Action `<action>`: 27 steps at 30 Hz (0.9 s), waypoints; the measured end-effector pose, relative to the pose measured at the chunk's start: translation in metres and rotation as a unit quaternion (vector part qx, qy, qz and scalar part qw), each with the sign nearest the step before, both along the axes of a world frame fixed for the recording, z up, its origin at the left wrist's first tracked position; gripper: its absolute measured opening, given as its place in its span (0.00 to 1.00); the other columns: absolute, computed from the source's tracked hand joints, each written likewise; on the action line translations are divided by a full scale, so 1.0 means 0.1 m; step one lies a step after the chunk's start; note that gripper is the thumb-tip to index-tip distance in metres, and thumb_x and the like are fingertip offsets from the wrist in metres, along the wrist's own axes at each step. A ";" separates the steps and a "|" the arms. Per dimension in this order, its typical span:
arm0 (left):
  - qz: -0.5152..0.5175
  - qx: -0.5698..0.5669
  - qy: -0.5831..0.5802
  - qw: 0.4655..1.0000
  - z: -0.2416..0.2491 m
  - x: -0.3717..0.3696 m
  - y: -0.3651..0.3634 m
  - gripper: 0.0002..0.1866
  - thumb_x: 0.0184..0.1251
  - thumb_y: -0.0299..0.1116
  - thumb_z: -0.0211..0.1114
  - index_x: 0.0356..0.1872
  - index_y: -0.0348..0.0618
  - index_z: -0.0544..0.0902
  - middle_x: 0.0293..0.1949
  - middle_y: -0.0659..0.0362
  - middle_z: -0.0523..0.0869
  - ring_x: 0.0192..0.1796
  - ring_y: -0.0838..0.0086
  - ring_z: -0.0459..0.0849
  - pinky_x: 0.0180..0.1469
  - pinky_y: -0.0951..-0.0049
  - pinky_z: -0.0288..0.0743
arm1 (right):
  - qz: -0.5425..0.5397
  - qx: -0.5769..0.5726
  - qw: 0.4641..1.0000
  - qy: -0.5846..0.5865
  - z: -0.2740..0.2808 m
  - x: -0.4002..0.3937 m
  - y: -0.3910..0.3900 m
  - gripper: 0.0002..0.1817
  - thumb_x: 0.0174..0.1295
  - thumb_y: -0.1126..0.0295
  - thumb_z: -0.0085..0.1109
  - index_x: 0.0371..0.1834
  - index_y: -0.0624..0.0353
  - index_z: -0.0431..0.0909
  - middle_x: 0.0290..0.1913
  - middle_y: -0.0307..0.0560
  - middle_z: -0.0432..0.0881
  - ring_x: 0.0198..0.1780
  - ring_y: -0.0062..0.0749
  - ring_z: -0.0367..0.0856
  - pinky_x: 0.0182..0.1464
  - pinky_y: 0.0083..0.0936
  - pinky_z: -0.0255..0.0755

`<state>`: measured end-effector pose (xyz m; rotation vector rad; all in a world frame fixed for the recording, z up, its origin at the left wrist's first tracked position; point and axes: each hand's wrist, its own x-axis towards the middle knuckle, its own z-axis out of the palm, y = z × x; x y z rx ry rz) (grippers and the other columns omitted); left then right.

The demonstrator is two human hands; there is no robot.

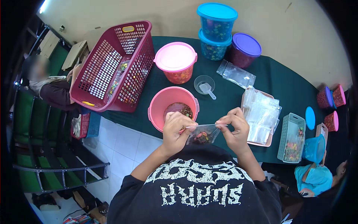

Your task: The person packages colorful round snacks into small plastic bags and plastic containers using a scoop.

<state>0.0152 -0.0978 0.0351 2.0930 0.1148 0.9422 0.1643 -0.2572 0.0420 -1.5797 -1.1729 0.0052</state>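
At green-covered table | left hand, right hand pinch bag | wall beyond

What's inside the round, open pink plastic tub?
Small mixed-colour pieces lie on the bottom of the tub; the left hand covers part of the near side, hiding whatever is there.
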 end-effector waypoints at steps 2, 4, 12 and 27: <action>0.031 -0.006 -0.030 0.999 -0.12 0.00 -0.02 0.05 0.62 0.32 0.65 0.28 0.45 0.81 0.30 0.63 0.84 0.34 0.71 0.77 0.46 0.69 0.60 | 0.011 0.008 1.000 -0.007 -0.04 -0.03 0.01 0.07 0.45 0.77 0.70 0.28 0.58 0.82 0.29 0.39 0.83 0.35 0.32 0.72 0.41 0.28 0.66; 0.017 -0.067 -0.006 0.998 -0.14 0.03 0.01 0.05 0.62 0.32 0.65 0.28 0.45 0.81 0.28 0.62 0.82 0.33 0.70 0.77 0.45 0.69 0.60 | -0.008 0.034 0.999 0.028 -0.05 -0.02 0.06 0.06 0.46 0.78 0.70 0.26 0.59 0.82 0.28 0.41 0.83 0.34 0.33 0.72 0.40 0.28 0.67; 0.167 -0.149 -0.199 0.954 -0.20 0.02 -0.21 0.22 0.61 0.37 0.67 0.54 0.42 0.73 0.51 0.55 0.78 0.51 0.65 0.76 0.54 0.62 0.65 | -0.055 0.103 0.993 0.023 -0.22 -0.14 0.18 0.09 0.46 0.82 0.65 0.25 0.61 0.72 0.29 0.47 0.76 0.33 0.37 0.77 0.38 0.30 0.71; 0.005 0.046 0.008 0.999 -0.09 -0.09 -0.24 0.09 0.62 0.27 0.63 0.43 0.42 0.82 0.38 0.59 0.83 0.43 0.65 0.80 0.51 0.65 0.66 | 0.040 0.074 0.989 -0.121 -0.29 -0.27 0.20 0.24 0.42 0.76 0.73 0.44 0.55 0.73 0.38 0.48 0.75 0.40 0.42 0.73 0.44 0.35 0.68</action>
